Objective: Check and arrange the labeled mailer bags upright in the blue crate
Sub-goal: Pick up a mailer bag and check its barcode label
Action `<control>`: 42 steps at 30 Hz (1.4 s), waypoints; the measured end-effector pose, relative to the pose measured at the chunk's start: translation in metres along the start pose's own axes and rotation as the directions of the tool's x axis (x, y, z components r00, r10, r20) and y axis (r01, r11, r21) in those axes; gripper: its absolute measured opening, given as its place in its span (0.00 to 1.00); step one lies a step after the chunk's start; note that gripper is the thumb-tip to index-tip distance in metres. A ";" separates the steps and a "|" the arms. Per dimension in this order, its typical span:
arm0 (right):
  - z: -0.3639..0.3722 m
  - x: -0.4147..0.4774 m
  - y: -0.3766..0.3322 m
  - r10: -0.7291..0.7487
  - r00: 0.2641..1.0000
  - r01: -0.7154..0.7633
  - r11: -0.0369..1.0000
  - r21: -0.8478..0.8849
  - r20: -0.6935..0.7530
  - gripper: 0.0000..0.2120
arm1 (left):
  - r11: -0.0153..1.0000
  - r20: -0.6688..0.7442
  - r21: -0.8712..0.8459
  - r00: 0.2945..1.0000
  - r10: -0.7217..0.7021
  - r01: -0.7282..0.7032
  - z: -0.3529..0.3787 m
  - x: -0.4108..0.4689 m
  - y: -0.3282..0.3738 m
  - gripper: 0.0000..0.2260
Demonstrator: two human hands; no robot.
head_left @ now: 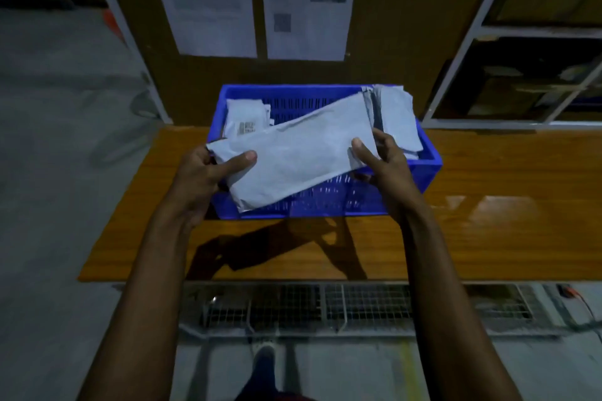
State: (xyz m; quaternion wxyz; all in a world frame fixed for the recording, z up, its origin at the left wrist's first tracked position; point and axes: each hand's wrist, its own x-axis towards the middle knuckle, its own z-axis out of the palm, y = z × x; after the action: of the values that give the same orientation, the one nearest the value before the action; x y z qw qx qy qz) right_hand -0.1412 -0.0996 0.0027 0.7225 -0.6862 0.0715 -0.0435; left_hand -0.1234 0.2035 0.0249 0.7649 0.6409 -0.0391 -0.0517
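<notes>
Hands — left hand [202, 172], right hand [381, 162] — pinch one mailer bag [303, 156] (thumbs on top) over the blue crate [427, 169].

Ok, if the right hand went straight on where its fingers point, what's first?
Probably the bags standing in the crate's far right corner, just beyond the right hand, which grips the mailer; depth is hard to judge.

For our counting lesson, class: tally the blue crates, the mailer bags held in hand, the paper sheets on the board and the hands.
blue plastic crate: 1
pale grey mailer bag, held: 1
white printed paper sheets: 2
hands (left hand, right hand): 2
Total: 6
The bags lying in the crate overlap, so are uncounted.
</notes>
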 end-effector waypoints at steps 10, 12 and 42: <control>-0.046 -0.096 0.045 -0.022 0.997 0.030 0.993 0.113 -0.073 0.19 | 0.985 -0.056 -0.161 0.996 -0.069 0.059 0.031 -0.100 -0.044 0.24; -0.050 -0.105 0.052 -0.042 0.992 0.054 0.993 0.104 -0.116 0.18 | 0.982 -0.088 -0.183 0.994 -0.067 0.050 0.029 -0.112 -0.055 0.26; -0.052 -0.119 0.056 -0.291 0.942 0.273 0.954 -0.122 -0.167 0.08 | 0.996 -0.145 0.021 0.986 -0.081 0.085 0.007 -0.112 -0.068 0.06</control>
State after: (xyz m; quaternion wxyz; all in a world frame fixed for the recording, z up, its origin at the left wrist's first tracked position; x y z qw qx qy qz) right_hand -0.2690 -0.1284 -0.0509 0.6650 -0.7168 0.0406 -0.2058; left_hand -0.2373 0.1994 -0.0406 0.7543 0.6542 0.0420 -0.0366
